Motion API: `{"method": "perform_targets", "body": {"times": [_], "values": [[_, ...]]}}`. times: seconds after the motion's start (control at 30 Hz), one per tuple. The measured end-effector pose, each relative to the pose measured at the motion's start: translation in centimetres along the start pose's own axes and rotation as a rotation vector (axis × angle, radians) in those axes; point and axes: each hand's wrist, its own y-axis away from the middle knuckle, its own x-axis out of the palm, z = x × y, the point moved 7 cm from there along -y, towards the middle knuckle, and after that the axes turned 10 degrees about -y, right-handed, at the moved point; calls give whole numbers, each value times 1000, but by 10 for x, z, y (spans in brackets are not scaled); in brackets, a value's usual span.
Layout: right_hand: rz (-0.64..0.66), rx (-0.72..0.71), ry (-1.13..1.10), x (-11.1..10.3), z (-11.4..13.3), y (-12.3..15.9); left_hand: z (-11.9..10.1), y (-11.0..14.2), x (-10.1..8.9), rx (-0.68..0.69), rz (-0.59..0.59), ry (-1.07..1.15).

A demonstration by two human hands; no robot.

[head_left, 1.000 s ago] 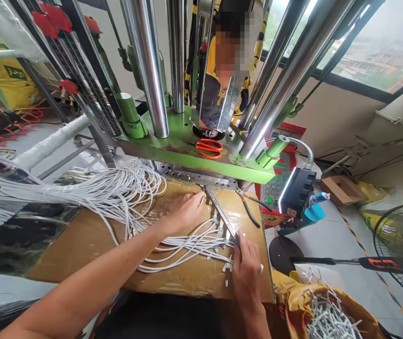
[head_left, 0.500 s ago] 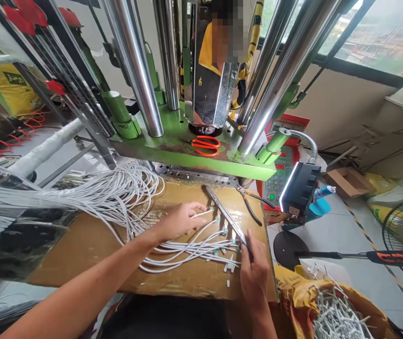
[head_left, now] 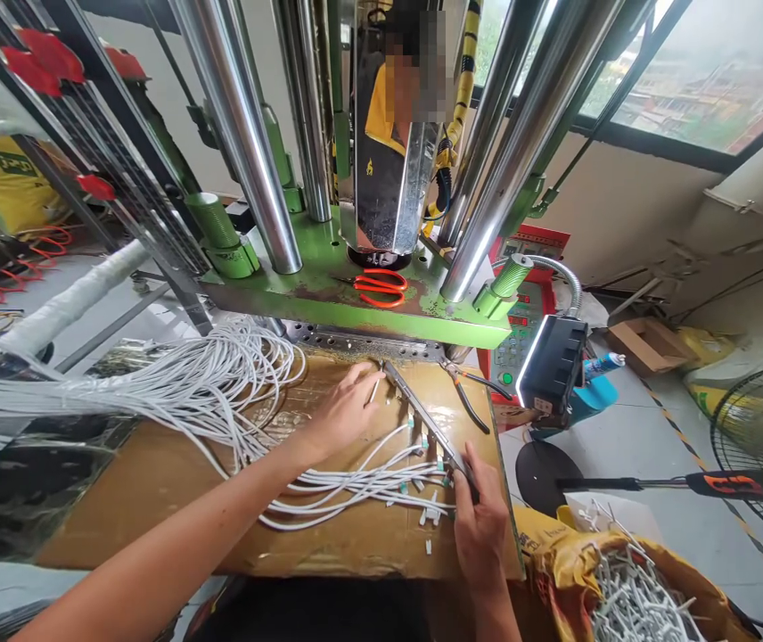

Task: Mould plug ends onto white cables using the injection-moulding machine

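left hand (head_left: 345, 412): pinching one white cable end (head_left: 374, 390), at far end of metal bar (head_left: 427, 424) | right hand (head_left: 479, 522): clenched on near end of bar, bar lying diagonal on cardboard-covered bench (head_left: 154, 481) | cables (head_left: 361, 477): ends seated along bar, bundle trailing left | pliers (head_left: 468, 392): beside bar, untouched | scissors (head_left: 376, 287): on green press base (head_left: 301, 294)

Scissors (head_left: 378, 287) on press base (head_left: 328, 299), behind cables (head_left: 355, 477).
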Motion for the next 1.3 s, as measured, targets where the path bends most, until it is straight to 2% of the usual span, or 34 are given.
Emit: {"method": "perform_targets", "body": {"times": [0.13, 0.27, 0.33, 0.4, 0.47, 0.53, 0.67, 0.77, 0.87, 0.97, 1.3], "values": [[19, -25, 22, 2, 0, 0, 8, -23, 0, -73, -43, 46], [24, -70, 45, 3, 0, 0, 15, -19, -14, -135, -64, 158], [33, -91, 54, 4, 1, 0, 19, -8, -13, -184, 3, 415], [42, -95, 54, 4, 2, 0, 21, 5, -3, -252, 130, 692], [48, -91, 51, 5, 4, 0, 21, 17, 8, -306, 242, 779], [44, -105, 51, 4, 6, -1, 21, 25, 14, -317, 293, 709], [35, -153, 68, 4, 10, -2, 14, 29, 21, -258, 268, 631], [22, -175, 81, 4, 10, -2, 9, 27, 21, -157, 171, 528], [13, -201, 90, 3, 10, -1, 1, 24, 16, 13, 39, 366], [6, -212, 94, 3, 11, -1, -6, 21, 14, 131, -25, 312], [1, -258, 117, 2, 14, -3, -11, 20, 10, 222, -199, 37]]}}
